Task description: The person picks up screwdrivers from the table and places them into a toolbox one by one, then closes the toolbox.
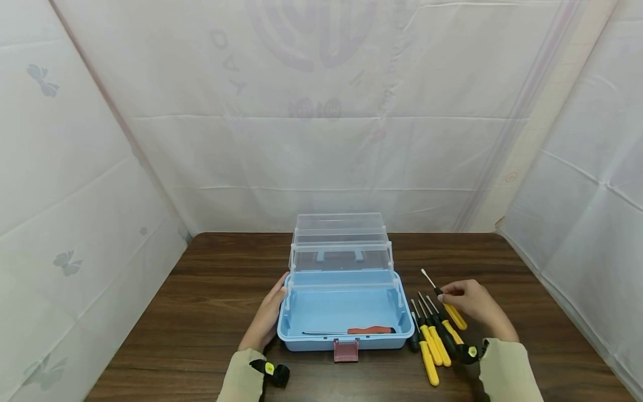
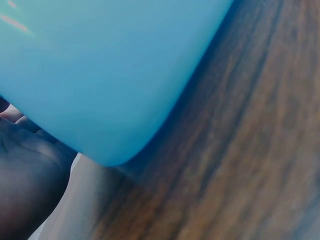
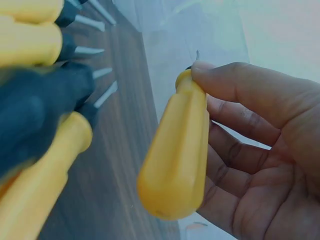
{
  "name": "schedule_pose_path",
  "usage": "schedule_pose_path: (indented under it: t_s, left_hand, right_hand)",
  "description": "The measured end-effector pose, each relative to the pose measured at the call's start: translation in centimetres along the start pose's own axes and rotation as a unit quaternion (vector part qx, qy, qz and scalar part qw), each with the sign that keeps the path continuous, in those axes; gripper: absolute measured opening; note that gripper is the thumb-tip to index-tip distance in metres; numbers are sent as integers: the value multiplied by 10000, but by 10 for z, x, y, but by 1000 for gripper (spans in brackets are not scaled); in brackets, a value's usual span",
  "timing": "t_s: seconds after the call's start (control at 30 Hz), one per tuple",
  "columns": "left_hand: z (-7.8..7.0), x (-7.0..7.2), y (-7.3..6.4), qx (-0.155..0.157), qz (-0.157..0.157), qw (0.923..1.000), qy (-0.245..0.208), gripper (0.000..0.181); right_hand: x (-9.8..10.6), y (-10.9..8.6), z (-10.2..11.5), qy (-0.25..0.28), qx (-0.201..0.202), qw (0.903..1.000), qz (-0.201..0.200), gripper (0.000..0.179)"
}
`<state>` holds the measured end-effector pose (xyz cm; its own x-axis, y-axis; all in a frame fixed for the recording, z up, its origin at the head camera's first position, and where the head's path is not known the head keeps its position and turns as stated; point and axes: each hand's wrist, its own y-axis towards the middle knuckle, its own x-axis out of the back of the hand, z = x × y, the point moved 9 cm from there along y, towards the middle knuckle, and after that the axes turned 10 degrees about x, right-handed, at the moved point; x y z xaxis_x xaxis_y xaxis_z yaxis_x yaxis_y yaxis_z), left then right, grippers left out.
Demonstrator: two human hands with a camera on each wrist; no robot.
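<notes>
A light blue toolbox (image 1: 296,344) stands on the table with its clear tiered lid raised at the back. Inside it, along the front wall, lies a screwdriver (image 1: 370,330) with a red handle. My left hand (image 1: 266,321) rests along the box's left side, fingers extended toward the rear corner. To the right of the box, my right hand (image 1: 474,302) pinches a yellow-handled screwdriver (image 3: 175,155) between thumb and fingers near its black collar. Its shaft points up and away to the left. Several other screwdrivers (image 1: 428,357), yellow or black handled, lie between the box and this hand.
The dark wooden table (image 1: 211,296) extends to both sides of the box. A pink latch (image 1: 346,351) hangs from the box's front. White sheeting (image 1: 321,156) rises behind the table and on both sides.
</notes>
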<state>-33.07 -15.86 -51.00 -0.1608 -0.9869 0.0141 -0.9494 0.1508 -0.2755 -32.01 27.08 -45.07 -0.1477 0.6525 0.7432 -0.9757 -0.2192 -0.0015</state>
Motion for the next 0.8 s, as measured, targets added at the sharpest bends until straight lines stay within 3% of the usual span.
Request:
schedule_pose_path:
  t_s: [0.8]
  left_hand:
    - [-4,0,0,-71,36,9999,99,52]
  right_hand:
    - [2,19,58,87,967,9952,129,33]
